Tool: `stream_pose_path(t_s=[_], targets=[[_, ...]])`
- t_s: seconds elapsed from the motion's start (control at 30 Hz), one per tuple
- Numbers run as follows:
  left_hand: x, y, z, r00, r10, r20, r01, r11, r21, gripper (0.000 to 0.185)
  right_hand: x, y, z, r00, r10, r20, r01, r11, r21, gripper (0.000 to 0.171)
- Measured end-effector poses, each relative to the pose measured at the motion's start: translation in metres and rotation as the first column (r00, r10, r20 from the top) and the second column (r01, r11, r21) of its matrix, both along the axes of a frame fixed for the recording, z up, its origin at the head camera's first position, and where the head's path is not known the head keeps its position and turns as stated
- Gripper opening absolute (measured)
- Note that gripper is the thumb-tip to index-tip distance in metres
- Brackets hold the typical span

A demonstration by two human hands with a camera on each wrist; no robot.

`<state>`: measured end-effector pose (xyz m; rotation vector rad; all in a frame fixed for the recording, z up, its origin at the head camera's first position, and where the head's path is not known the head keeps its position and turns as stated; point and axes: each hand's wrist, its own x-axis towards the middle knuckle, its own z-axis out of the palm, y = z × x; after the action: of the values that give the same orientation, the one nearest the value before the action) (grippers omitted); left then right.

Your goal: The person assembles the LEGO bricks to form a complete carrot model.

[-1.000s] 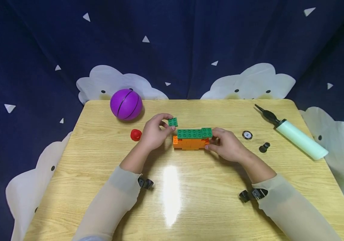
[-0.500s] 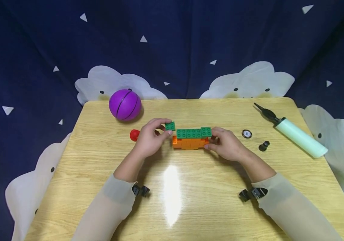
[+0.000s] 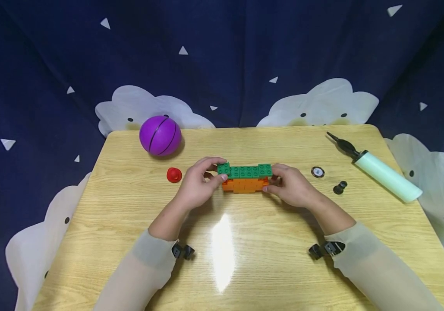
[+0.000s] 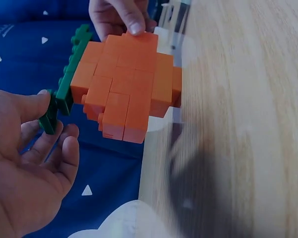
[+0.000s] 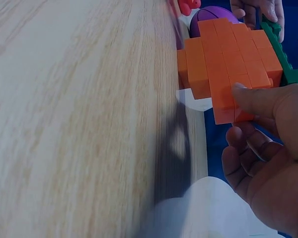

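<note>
Nearest the bottom of the head view, two pale sleeves are reaching up over the glossy wooden table, each wrist wearing a small black clip. In the middle of the frame, the left hand and the right hand are closing in on the block build, an orange body capped by a green row, sitting on the table at frame centre.

The left hand is pinching a small green brick between thumb and fingertips, right at the left end of the green row, touching it or nearly so; the left wrist view is showing that brick edge-on beside the thumb, with the other fingers loosely curled beneath. The right hand is gripping the right end of the build, thumb pressing flat on the orange face in the right wrist view, the fingers curling under and behind.

Nothing is standing between either hand and the build. Just left of the left hand, a small red piece is lying on its own. To the right, a round black-and-white disc and a little black knob are sitting near each other, well apart from the right hand.

Farther back, a purple ball is resting at the table's upper left, and a pale green pump with a black nozzle is lying slantwise at the upper right. Behind everything, a dark blue cloth with white clouds is hanging.
</note>
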<state>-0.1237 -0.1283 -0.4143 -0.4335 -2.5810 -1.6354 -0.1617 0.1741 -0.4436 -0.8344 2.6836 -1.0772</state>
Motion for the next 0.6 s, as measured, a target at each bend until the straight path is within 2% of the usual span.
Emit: stream_pose_path(t_s=[0.27,0.6], targets=[[-0.0005,0.0019,-0.0006,1.000,-0.028,0.002,0.028,1.000,0.010,0.035,0.0003,0.0002,-0.0006,1.000,0.005,-0.014,-0.005,1.000,-0.005,0.036],[-0.0005,0.0032,-0.0006,0.998,-0.052,0.040,0.052,0.998,0.020,0.034,0.0007,-0.0006,0.0003,1.000,0.008,-0.010,-0.008,1.000,0.003,0.026]])
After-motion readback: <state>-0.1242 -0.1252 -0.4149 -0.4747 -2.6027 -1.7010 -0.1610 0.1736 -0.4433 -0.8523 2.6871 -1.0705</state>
